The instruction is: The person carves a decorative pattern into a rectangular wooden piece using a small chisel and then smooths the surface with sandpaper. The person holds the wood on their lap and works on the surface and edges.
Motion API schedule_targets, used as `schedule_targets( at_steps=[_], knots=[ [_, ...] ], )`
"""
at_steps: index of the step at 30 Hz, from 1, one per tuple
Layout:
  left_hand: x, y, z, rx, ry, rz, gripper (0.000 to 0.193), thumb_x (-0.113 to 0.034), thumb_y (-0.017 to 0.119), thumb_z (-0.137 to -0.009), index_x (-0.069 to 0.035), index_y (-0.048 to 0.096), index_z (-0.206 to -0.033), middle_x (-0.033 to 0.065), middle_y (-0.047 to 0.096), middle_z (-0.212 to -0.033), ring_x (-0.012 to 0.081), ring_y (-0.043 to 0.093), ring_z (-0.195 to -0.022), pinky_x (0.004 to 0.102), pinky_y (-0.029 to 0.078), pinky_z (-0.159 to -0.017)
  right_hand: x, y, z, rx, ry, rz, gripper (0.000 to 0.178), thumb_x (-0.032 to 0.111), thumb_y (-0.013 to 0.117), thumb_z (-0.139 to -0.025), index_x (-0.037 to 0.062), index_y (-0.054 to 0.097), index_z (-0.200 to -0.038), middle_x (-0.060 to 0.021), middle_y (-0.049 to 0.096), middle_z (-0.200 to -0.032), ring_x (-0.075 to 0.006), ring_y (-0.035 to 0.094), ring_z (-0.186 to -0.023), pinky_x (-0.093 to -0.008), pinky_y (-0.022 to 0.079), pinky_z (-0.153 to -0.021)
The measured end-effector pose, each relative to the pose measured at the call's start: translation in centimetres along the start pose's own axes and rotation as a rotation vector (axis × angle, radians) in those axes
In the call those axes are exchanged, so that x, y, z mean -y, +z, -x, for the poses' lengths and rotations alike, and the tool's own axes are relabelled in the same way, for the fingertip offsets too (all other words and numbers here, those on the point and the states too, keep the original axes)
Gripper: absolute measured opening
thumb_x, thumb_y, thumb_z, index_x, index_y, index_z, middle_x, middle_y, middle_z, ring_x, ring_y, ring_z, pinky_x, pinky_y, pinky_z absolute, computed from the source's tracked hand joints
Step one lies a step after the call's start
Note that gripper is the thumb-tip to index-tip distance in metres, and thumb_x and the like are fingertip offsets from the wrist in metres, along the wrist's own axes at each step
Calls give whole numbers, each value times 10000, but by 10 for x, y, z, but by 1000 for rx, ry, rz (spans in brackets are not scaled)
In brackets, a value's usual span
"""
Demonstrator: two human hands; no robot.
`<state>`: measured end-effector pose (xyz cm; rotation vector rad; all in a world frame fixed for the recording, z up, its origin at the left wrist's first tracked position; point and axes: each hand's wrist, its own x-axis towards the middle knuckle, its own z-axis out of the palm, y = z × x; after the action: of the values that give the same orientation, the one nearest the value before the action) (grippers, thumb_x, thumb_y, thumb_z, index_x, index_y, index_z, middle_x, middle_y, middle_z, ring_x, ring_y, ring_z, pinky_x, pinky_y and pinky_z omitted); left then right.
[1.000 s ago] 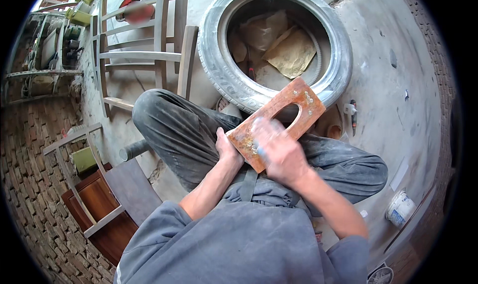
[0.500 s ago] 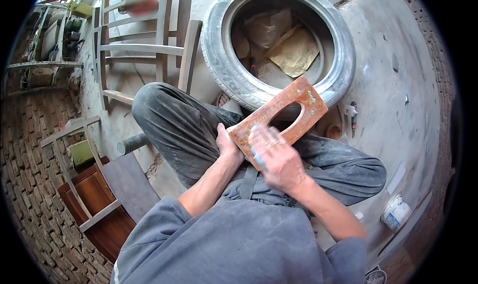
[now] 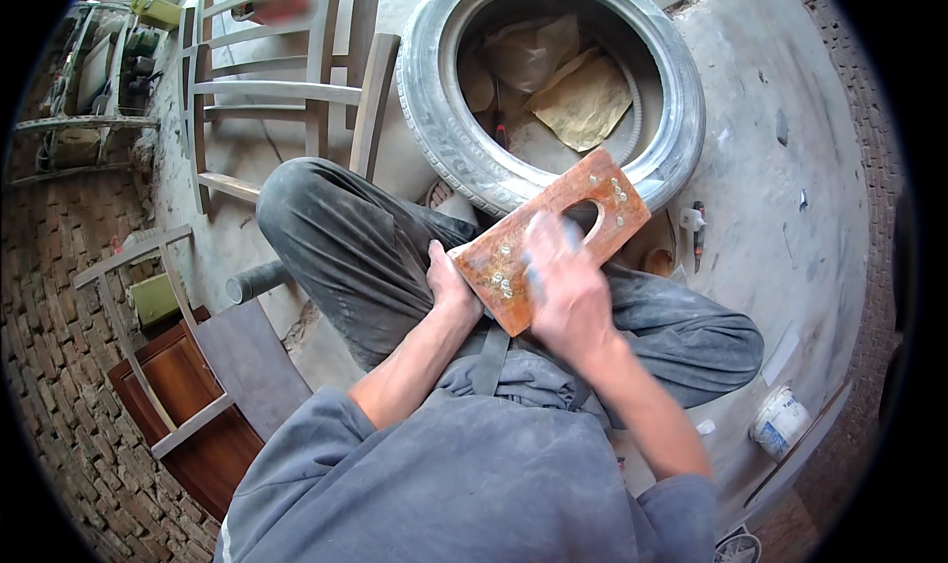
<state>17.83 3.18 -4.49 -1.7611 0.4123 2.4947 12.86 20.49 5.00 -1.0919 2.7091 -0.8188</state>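
Observation:
A reddish-brown wooden board [image 3: 494,252] with an oval cut-out and several pale filled spots lies tilted above my lap. My left hand [image 3: 450,284] grips its near left edge, thumb up along the side. Across the board's face, beside the oval hole, rests my right hand [image 3: 571,291], palm down. Its fingers are smeared by motion, and whatever may be under them is hidden. The board's far end overlaps the near rim of a dusty tyre [image 3: 427,119] lying flat in front of me.
Inside the tyre lie a tan paper sheet [image 3: 590,107] and a clear bag [image 3: 533,54]. Grey wooden chair frames [image 3: 331,93] stand far left. A red-and-black screwdriver [image 3: 698,237] and a white tub [image 3: 780,420] are on the right. Brown panels [image 3: 183,375] lean at the left.
My right hand has slid forward and to the right along the board, uncovering pale spots near its lower end. The left hand keeps its grip.

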Motion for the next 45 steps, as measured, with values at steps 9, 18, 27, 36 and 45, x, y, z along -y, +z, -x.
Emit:
schedule_targets(
  at_steps=[9,18,27,36,45],
  knots=[
    [-3,7,12,-3,-35,21,873,-652,268,-1136,81,505,-1548,239,580,-1580,421,578,-1417,556,416,-1240,29,8,-4,72,-142,-53,585,79,631,-904,-128,609,-1451,-334,620,-1502,-449,599,-1431,-545,421,-1264],
    [-3,10,8,-50,2,-4,859,-598,233,-1145,129,667,-1292,259,736,-1313,394,700,-1203,494,525,-1128,26,6,-3,49,-106,-68,592,44,670,-861,-86,635,-1437,-306,631,-1504,-439,581,-1459,-547,406,-1279],
    [-2,5,1,-7,-14,11,912,-639,203,-1137,136,629,-1358,261,691,-1412,419,662,-1280,518,488,-1171,6,6,0,38,-98,-25,630,35,652,-868,-56,617,-1490,-294,599,-1554,-413,564,-1486,-538,391,-1284],
    [-1,1,-5,6,6,11,900,-635,225,-1136,129,603,-1426,273,664,-1459,438,649,-1323,547,488,-1189,14,11,1,-6,-73,-51,625,42,671,-883,-86,600,-1490,-309,615,-1527,-430,562,-1482,-553,410,-1272],
    [3,-1,12,76,139,-180,846,-746,300,-1113,-38,614,-1451,145,733,-1364,311,698,-1249,482,515,-1136,-86,2,-40,-90,96,176,565,151,652,-983,-91,600,-1492,-283,596,-1562,-419,548,-1492,-521,377,-1295]
  ],
)
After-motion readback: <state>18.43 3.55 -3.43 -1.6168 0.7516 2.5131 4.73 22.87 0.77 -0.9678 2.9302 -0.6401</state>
